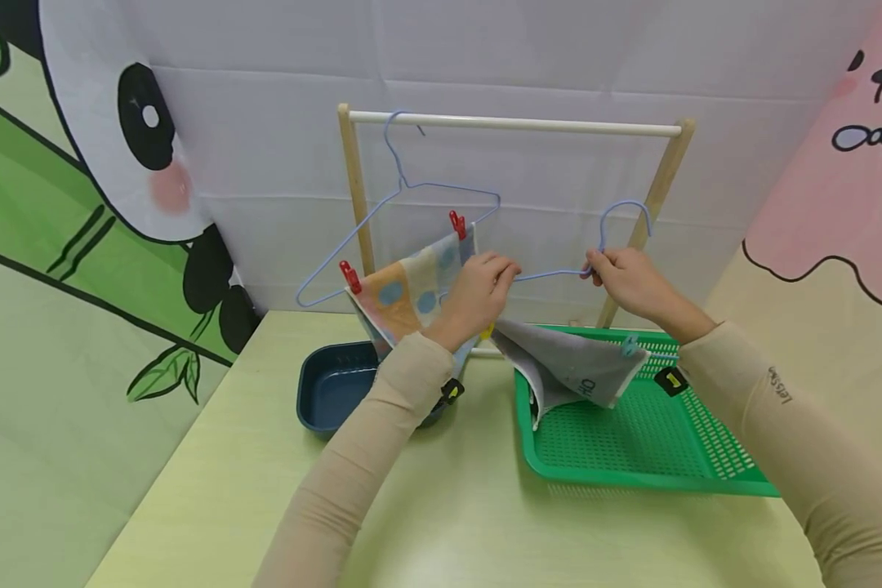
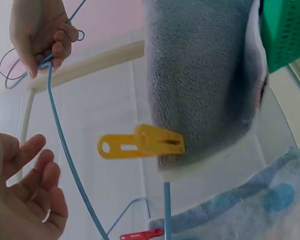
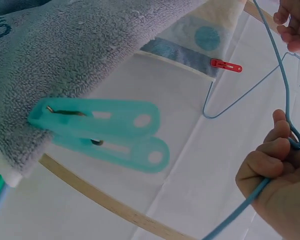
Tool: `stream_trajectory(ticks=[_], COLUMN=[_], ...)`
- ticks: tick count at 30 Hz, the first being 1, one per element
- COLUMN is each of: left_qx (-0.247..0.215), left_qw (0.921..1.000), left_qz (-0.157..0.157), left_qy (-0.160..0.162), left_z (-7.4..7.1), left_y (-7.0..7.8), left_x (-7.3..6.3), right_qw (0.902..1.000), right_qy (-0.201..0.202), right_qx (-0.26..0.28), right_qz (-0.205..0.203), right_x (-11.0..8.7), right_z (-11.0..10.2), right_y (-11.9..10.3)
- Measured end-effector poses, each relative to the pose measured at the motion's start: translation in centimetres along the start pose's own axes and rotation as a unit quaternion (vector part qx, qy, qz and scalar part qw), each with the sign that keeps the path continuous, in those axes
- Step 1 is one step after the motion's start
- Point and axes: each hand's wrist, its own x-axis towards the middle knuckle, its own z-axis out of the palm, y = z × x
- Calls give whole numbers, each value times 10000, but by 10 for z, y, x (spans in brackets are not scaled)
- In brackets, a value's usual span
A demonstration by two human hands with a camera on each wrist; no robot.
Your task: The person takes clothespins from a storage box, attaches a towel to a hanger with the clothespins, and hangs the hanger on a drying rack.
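My right hand (image 1: 625, 278) grips a blue wire hanger (image 1: 549, 275) at its neck, just below the hook. My left hand (image 1: 474, 298) is beside that hanger's other shoulder; in the left wrist view its fingers (image 2: 32, 175) are loosely bent, with the wire passing beyond them. From the hanger hangs a grey towel (image 1: 559, 355), a yellow clothespin (image 2: 140, 142) at one corner and a teal clothespin (image 3: 100, 130) at the other. Left of it, a patterned towel (image 1: 404, 294) is held by red clothespins (image 1: 349, 278) on a second blue hanger (image 1: 349, 237).
That second hanger hooks over the white bar (image 1: 514, 122) of a wooden-legged rack (image 1: 356, 188). Below the towels stand a dark blue basin (image 1: 331, 388) and a green basket (image 1: 632, 474) on the pale table (image 1: 441, 523). A printed cloth (image 1: 265, 163) hangs behind.
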Motion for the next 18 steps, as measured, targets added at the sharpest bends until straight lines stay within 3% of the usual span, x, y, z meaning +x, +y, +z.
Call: stream_trajectory(ticks=[3, 7, 9, 13, 18], left_qx=[150, 232, 154, -30, -89], left_qw=[9988, 9900, 9869, 9877, 9933], left_qz=[-308, -814, -925, -852, -529], left_qy=[-352, -1126, -1317, -1311, -1021], left_z=[-2, -3, -3, -3, -6], left_y=[-7, -14, -17, -22, -24], left_x=[-3, -6, -7, -7, -6], right_qw=[10000, 9999, 9998, 9992, 9959], right_qy=[2, -72, -70, 90, 364], right_qx=[59, 132, 103, -41, -187], right_qz=[14, -72, -161, -396, -811], right_x=[0, 0, 1, 4, 9], right_z=[1, 0, 0, 1, 2], right_y=[-2, -3, -4, -4, -6])
